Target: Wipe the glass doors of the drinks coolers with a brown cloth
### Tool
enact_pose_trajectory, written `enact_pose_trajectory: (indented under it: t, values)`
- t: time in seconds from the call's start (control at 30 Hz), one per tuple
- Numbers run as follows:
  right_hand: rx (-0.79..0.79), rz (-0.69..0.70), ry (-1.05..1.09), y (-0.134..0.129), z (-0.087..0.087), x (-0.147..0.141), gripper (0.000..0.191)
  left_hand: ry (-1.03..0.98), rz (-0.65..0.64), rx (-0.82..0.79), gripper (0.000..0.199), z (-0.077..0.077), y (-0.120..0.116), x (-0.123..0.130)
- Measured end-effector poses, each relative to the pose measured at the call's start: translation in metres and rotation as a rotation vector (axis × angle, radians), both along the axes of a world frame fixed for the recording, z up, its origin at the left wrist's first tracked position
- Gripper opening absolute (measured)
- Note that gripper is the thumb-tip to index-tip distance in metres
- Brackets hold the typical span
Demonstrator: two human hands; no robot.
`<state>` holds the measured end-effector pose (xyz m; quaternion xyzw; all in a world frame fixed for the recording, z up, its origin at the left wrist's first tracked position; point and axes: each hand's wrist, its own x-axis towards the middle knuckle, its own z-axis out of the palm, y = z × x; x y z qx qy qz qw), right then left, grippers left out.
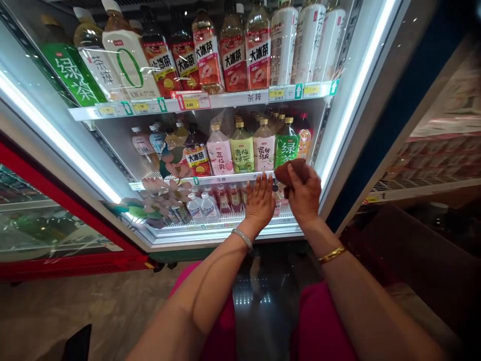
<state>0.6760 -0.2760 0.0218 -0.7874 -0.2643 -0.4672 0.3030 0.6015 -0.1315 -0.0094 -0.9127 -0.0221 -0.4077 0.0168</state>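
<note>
My left hand is spread with its fingers stretched out, held flat at the glass door of a lit drinks cooler. A bracelet circles that wrist. Beside it, my right hand is closed on a bunched reddish-brown cloth, which lies at the glass in front of a green tea bottle. Behind the glass, a pink-labelled bottle and a light-green-labelled bottle stand upright on the middle shelf. My fingers hide part of the lower shelf.
Large bottles line the upper shelf, above price tags. Flower decals cover the lower left glass. A red-framed cooler stands at left. To the right are a dark box and shelves of packaged goods.
</note>
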Motion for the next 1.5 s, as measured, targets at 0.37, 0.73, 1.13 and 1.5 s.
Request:
enact_pose_trajectory:
  t: [0.37, 0.73, 1.13, 1.5]
  values:
    - [-0.059, 0.135, 0.150, 0.051, -0.003, -0.049, 0.065, 0.050, -0.032, 0.056, 0.065, 0.006, 0.047, -0.038]
    - [-0.022, 0.088, 0.214, 0.051, -0.013, -0.052, 0.065, 0.038, -0.002, -0.011, 0.071, 0.015, 0.047, -0.037]
    - [0.041, 0.076, 0.119, 0.050, -0.005, -0.040, 0.072, 0.039, -0.015, 0.024, 0.074, 0.013, 0.054, -0.048]
    - [0.071, 0.064, 0.145, 0.068, 0.011, -0.051, 0.074, 0.023, 0.070, -0.006, 0.067, 0.019, 0.083, -0.065]
